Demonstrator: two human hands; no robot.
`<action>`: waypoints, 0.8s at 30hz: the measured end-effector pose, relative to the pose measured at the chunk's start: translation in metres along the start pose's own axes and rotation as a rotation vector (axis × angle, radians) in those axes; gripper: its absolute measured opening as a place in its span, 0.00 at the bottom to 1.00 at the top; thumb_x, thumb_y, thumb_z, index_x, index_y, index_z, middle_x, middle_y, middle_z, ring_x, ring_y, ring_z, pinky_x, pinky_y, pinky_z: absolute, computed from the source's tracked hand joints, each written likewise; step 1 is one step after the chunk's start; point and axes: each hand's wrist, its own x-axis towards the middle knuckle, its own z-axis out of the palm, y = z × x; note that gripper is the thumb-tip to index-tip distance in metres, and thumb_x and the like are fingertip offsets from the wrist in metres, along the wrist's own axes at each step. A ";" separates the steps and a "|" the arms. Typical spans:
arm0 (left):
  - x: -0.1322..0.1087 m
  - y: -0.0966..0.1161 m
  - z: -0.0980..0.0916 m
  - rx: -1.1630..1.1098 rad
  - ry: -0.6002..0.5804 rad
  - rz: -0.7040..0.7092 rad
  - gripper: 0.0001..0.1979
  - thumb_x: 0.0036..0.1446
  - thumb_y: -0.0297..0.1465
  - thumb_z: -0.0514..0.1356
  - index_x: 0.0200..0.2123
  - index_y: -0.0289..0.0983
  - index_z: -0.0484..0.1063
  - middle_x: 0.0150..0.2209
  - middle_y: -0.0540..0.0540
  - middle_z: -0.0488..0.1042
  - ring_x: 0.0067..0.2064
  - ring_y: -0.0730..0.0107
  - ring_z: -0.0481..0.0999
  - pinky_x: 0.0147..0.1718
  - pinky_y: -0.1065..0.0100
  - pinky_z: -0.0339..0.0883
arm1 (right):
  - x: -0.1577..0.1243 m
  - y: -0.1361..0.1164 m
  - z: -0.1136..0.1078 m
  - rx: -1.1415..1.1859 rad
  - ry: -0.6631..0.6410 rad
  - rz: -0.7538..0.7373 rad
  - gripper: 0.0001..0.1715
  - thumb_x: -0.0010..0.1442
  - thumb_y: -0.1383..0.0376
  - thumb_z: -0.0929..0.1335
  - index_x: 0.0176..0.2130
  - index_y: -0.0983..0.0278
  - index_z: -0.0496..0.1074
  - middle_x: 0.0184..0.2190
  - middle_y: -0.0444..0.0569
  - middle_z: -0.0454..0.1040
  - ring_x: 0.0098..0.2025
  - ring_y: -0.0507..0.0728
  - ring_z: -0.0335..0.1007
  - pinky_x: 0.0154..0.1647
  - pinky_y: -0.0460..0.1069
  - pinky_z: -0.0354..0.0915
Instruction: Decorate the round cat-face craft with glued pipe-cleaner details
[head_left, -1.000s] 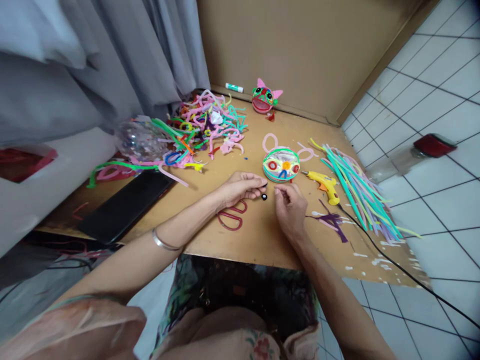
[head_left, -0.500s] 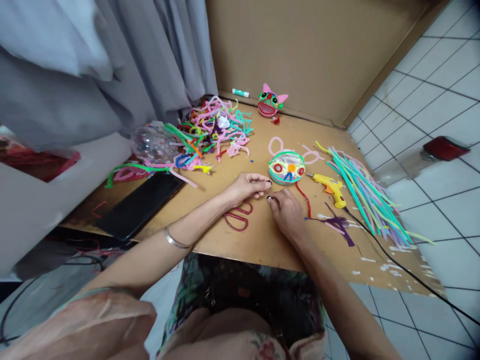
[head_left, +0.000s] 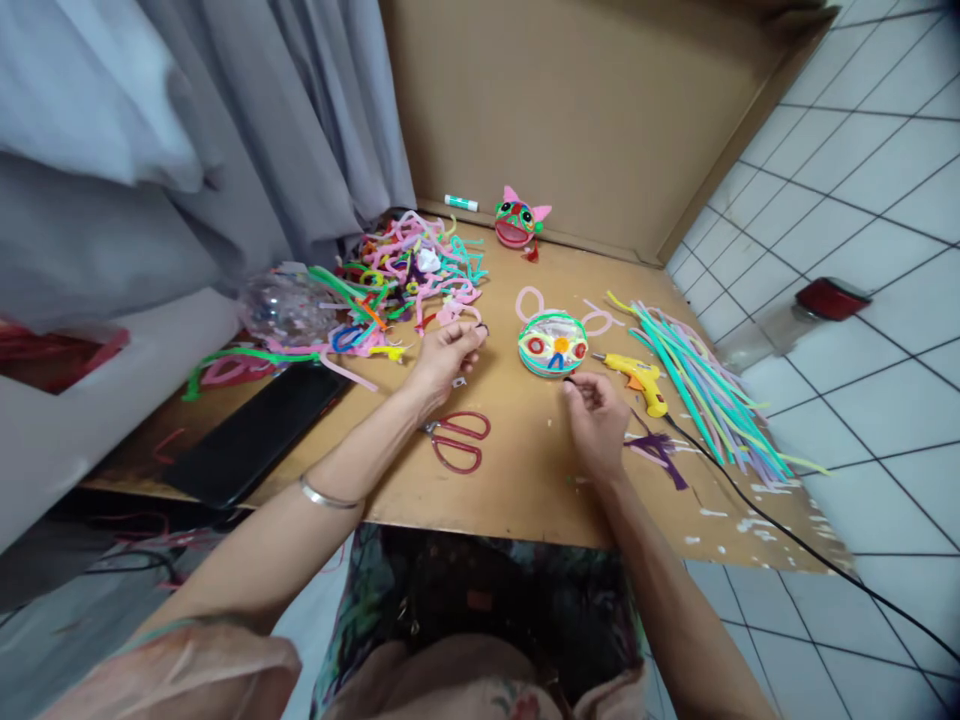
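Observation:
My left hand point(head_left: 450, 362) is closed in a pinch on a small black piece point(head_left: 482, 329), left of a round decorated face point(head_left: 553, 343) on the table. Just below that face, my right hand point(head_left: 596, 415) pinches another small black piece point(head_left: 569, 380). What these pieces are is too small to make out. The face has red-ringed eyes, an orange nose, a blue mouth mark and a green-turquoise rim. Pink loops lie at its upper sides. Red-handled scissors point(head_left: 459, 440) rest beneath my left hand, which partly covers their blades.
A yellow glue gun point(head_left: 637, 382) with a black cord lies right, beside a bundle of pipe cleaners point(head_left: 705, 390). Tangled pipe cleaners point(head_left: 420, 265) heap up at the back left, near a black flat object point(head_left: 255, 435). A finished-looking face point(head_left: 519, 220) and glue stick point(head_left: 461, 202) stand behind.
My hands have moved apart: the left went left and up, the right a little right. Each keeps a black piece. The scissors show more. The view has shifted slightly.

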 end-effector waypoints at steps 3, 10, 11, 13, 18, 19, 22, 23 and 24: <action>0.001 -0.002 -0.001 -0.004 0.003 0.009 0.20 0.34 0.41 0.71 0.24 0.35 0.69 0.22 0.54 0.66 0.21 0.82 0.62 0.18 0.77 0.53 | 0.011 0.008 -0.007 0.147 0.163 0.119 0.13 0.49 0.57 0.71 0.31 0.63 0.70 0.24 0.43 0.71 0.26 0.51 0.65 0.30 0.47 0.65; -0.006 -0.004 0.005 0.072 -0.023 -0.004 0.20 0.33 0.42 0.71 0.26 0.35 0.72 0.20 0.54 0.66 0.21 0.80 0.60 0.19 0.76 0.51 | 0.022 0.023 -0.014 0.353 0.215 0.275 0.17 0.41 0.56 0.73 0.29 0.64 0.71 0.23 0.41 0.71 0.24 0.49 0.64 0.28 0.47 0.63; -0.005 -0.002 0.004 0.077 0.003 0.032 0.18 0.35 0.41 0.70 0.26 0.35 0.72 0.20 0.54 0.65 0.21 0.80 0.60 0.19 0.75 0.52 | 0.023 0.024 -0.015 0.356 0.223 0.281 0.17 0.40 0.56 0.72 0.29 0.64 0.70 0.22 0.41 0.70 0.23 0.49 0.64 0.27 0.47 0.63; -0.001 0.004 -0.002 0.080 0.085 0.133 0.15 0.38 0.40 0.68 0.25 0.35 0.71 0.21 0.53 0.66 0.22 0.80 0.60 0.21 0.75 0.53 | 0.024 0.026 -0.017 0.341 0.215 0.287 0.18 0.41 0.55 0.72 0.29 0.64 0.70 0.21 0.41 0.70 0.23 0.50 0.64 0.28 0.47 0.64; 0.006 0.012 -0.010 0.171 0.232 0.348 0.10 0.44 0.38 0.65 0.27 0.37 0.74 0.29 0.49 0.75 0.32 0.73 0.70 0.31 0.73 0.61 | 0.020 0.034 -0.018 0.191 0.003 0.286 0.18 0.43 0.53 0.71 0.30 0.63 0.70 0.21 0.42 0.70 0.23 0.51 0.64 0.26 0.47 0.63; 0.004 0.010 -0.009 0.194 0.204 0.354 0.10 0.44 0.37 0.65 0.27 0.37 0.74 0.30 0.49 0.75 0.33 0.72 0.71 0.33 0.73 0.62 | 0.018 0.034 -0.017 0.150 -0.073 0.277 0.17 0.44 0.53 0.70 0.30 0.63 0.70 0.21 0.42 0.70 0.23 0.51 0.64 0.26 0.47 0.63; -0.005 0.003 0.000 0.214 0.056 0.253 0.12 0.40 0.38 0.68 0.27 0.37 0.76 0.29 0.49 0.76 0.32 0.72 0.71 0.34 0.72 0.63 | 0.009 0.032 -0.014 0.004 -0.281 0.178 0.13 0.48 0.56 0.68 0.31 0.63 0.72 0.22 0.42 0.71 0.24 0.51 0.65 0.27 0.47 0.63; -0.008 0.000 0.004 0.215 0.014 0.197 0.14 0.38 0.39 0.69 0.27 0.36 0.76 0.28 0.49 0.76 0.31 0.72 0.70 0.33 0.71 0.63 | 0.007 0.030 -0.014 -0.050 -0.309 0.121 0.13 0.49 0.57 0.68 0.32 0.63 0.72 0.24 0.43 0.72 0.25 0.52 0.66 0.29 0.47 0.64; -0.011 -0.003 0.007 0.215 -0.024 0.147 0.15 0.36 0.39 0.71 0.27 0.36 0.77 0.28 0.49 0.77 0.31 0.72 0.70 0.33 0.71 0.63 | 0.007 0.029 -0.015 -0.098 -0.305 0.064 0.12 0.51 0.58 0.67 0.34 0.63 0.73 0.25 0.44 0.73 0.26 0.52 0.67 0.31 0.48 0.65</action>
